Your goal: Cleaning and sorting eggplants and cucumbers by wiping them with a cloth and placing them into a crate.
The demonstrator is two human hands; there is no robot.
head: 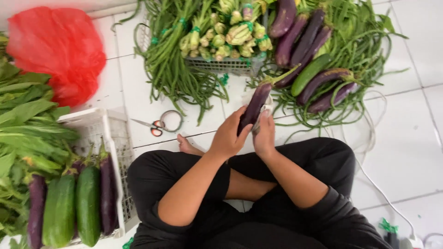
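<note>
White tiled floor [406,152]: left hand [227,138] clamped round mid-body of long purple eggplant [256,103], right hand [264,134] closed just beside that grip, lower end; looks firm, smooth-skinned, light, likely slippery.

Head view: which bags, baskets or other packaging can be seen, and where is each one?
Red plastic bag: top left, crumpled, on the tiled floor.
White plastic crate: lower left, perforated walls, holding cucumbers and eggplants.
Pale mesh basket: top centre, under bundled greens.
No labels, signs or screens show.

Purple eggplant [255,105] — tilted, green-stemmed
</note>
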